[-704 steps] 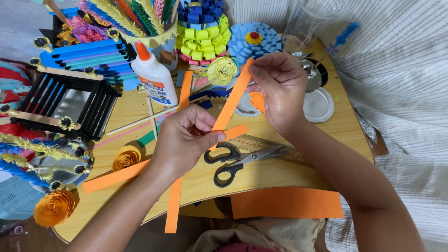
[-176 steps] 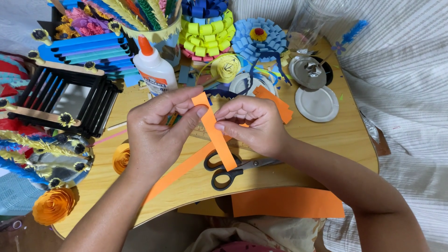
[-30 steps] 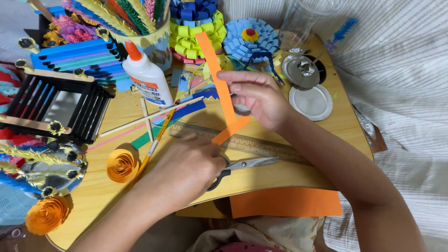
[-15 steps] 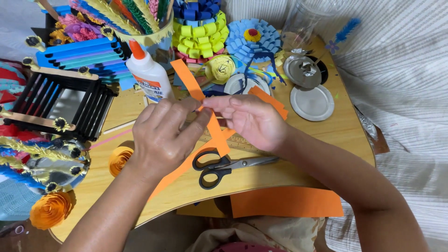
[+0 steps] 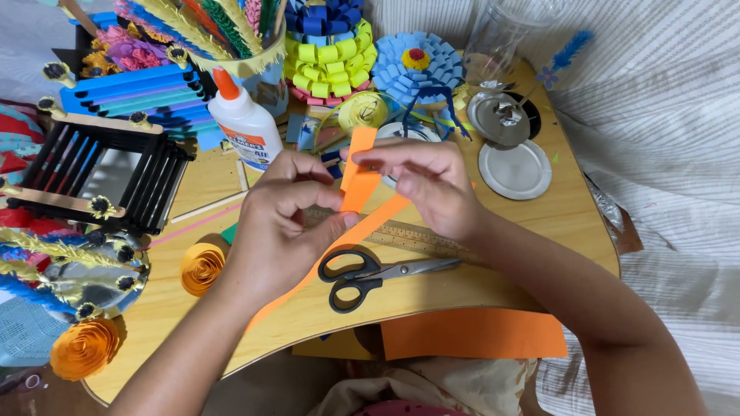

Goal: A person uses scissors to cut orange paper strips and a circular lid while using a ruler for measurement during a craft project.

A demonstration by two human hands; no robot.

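Observation:
Both my hands hold a long orange paper strip (image 5: 356,173) above a small wooden table (image 5: 574,223). My left hand (image 5: 281,223) pinches the strip's lower part between thumb and fingers. My right hand (image 5: 428,185) grips its upper end, which stands folded upward. The strip's tail runs down to the left under my left wrist. Black-handled scissors (image 5: 370,273) lie shut on the table just below my hands, beside a wooden ruler (image 5: 420,237).
A white glue bottle (image 5: 245,123) stands behind my left hand. An orange paper sheet (image 5: 470,335) hangs at the table's near edge. Round metal lids (image 5: 515,169), paper flowers (image 5: 202,266), a cup of paper quills (image 5: 254,54) and stick frames (image 5: 100,166) crowd the back and left.
The strip's upper end has been folded shorter and now stands upright between my hands. Half a second ago it slanted left. The scissors lie where my left hand left them.

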